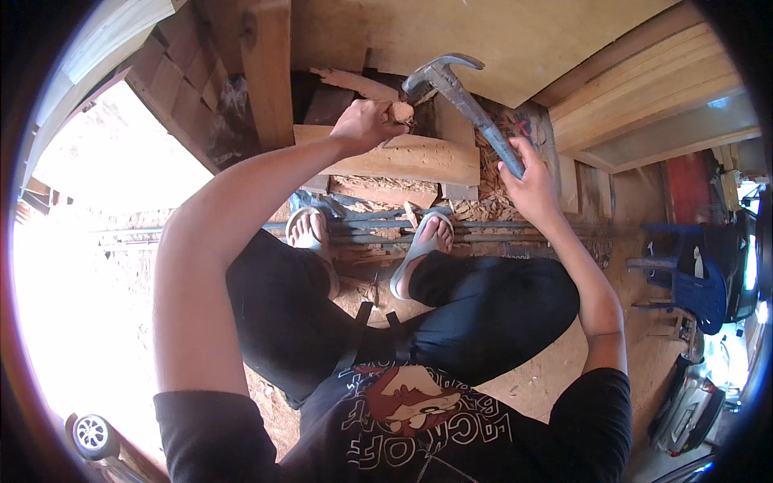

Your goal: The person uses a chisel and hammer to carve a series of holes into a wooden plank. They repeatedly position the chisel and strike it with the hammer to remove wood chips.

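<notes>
My left hand [367, 127] is closed around an upright tool with a round, worn wooden end [402, 112], perhaps a chisel handle; its lower part is hidden by my hand. In my right hand [528, 179] is a claw hammer [477, 115], gripped low on its blue-grey handle. The hammer's metal head is just beyond the wooden end, and I cannot tell whether the two touch. Below my left hand, a light wooden beam [419, 161] lies crosswise in front of my feet. A rough split piece of wood [354, 80] lies beyond that hand.
Wood chips [503, 203] litter the ground around the beam. An upright plank [267, 72] and a large wooden panel [515, 40] stand ahead. Framed wooden boards [652, 88] are at right. A blue plastic chair [692, 282] and a parked car [688, 410] are farther right.
</notes>
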`<state>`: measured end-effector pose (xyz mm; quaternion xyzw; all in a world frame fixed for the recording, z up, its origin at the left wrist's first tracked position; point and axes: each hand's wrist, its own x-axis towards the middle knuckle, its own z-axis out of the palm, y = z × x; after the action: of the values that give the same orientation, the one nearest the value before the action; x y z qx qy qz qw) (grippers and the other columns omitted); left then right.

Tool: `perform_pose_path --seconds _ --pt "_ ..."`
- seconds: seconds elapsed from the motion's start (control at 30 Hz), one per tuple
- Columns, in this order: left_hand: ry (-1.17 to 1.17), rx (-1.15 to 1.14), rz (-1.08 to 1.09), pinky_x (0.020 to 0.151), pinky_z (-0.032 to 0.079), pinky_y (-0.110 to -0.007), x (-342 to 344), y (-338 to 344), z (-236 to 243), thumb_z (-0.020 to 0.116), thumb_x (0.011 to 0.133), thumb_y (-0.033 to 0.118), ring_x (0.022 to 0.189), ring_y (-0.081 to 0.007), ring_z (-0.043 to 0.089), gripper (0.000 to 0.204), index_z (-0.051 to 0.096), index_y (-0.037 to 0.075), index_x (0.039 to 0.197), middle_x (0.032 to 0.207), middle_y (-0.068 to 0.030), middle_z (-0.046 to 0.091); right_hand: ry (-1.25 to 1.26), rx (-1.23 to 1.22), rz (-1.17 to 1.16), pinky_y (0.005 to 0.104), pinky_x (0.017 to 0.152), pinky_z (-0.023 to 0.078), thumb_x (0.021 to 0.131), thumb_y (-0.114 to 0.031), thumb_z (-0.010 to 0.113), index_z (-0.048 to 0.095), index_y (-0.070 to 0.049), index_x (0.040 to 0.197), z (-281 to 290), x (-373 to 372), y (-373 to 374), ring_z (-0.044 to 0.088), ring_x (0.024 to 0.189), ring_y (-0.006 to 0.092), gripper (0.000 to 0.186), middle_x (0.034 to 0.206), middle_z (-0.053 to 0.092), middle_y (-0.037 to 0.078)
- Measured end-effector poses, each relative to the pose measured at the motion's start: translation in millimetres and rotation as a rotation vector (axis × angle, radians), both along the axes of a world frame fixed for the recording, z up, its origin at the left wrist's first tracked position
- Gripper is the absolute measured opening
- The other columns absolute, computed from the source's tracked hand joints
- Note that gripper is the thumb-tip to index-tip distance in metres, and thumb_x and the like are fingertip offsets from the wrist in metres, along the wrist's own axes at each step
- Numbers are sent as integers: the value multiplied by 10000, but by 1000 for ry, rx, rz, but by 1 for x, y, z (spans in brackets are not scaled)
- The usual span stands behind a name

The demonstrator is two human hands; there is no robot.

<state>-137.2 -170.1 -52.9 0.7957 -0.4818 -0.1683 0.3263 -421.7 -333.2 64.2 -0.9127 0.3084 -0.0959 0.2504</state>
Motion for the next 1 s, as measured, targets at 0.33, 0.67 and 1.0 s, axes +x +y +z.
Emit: perform_pose_path --seconds 0.33,0.67,1.0 --pt "-7 -78 14 861 604 -401 0 0 0 842 903 363 940 -313 781 429 762 -12 1097 1026 -210 782 -109 -15 51 400 739 549 931 -127 748 643 -40 1236 -16 -5 -13 747 798 308 335 875 720 190" --pt "-8 -82 9 856 583 -456 -7 6 9 820 891 378 952 -389 748 442 755 2 1114 996 -232 764 -87 -7 70 383 766 553 929 -111 746 642 1 1251 -7 -4 -3 760 853 262 356 943 749 192" --pt "12 -66 -16 848 584 -454 -5 8 9 822 897 379 934 -392 748 446 755 -6 1110 962 -240 759 -20 58 23 394 779 561 902 -115 763 665 8 1234 -10 -4 -10 766 855 287 368 940 751 216"
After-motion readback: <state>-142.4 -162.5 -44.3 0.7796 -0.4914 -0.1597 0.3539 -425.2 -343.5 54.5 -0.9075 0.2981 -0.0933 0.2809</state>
